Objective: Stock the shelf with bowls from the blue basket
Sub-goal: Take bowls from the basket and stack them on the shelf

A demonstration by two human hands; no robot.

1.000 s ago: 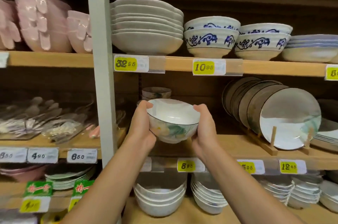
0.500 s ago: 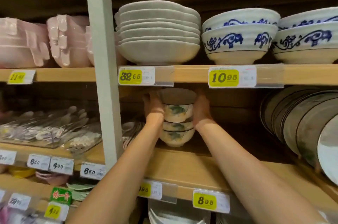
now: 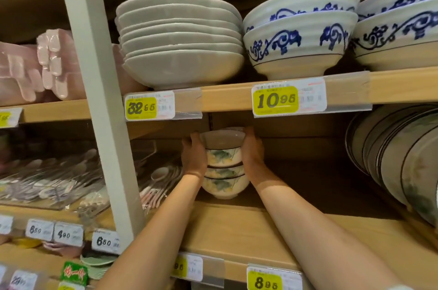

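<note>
Fingers (image 3: 249, 133) of the left hand (image 3: 193, 157) and right hand (image 3: 252, 150) are lost from sight behind the top bowl (image 3: 222, 139). The left forearm (image 3: 166, 230) covers part of 1 price tag (image 3: 190, 267). The right edge crops the standing plates (image 3: 391, 159) and a blue-patterned bowl (image 3: 403, 29). Small print on the tags is unreadable.

Warm-lit wooden shelves (image 3: 237, 225), pale upright post (image 3: 99, 100), yellow price tags (image 3: 276, 100) along the edges.

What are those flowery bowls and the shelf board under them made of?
The flowered bowls look like glazed ceramic: glossy white sides, painted green-yellow flowers. The shelf board looks like pale wood or wood-look laminate: faint grain, matt surface.
</note>
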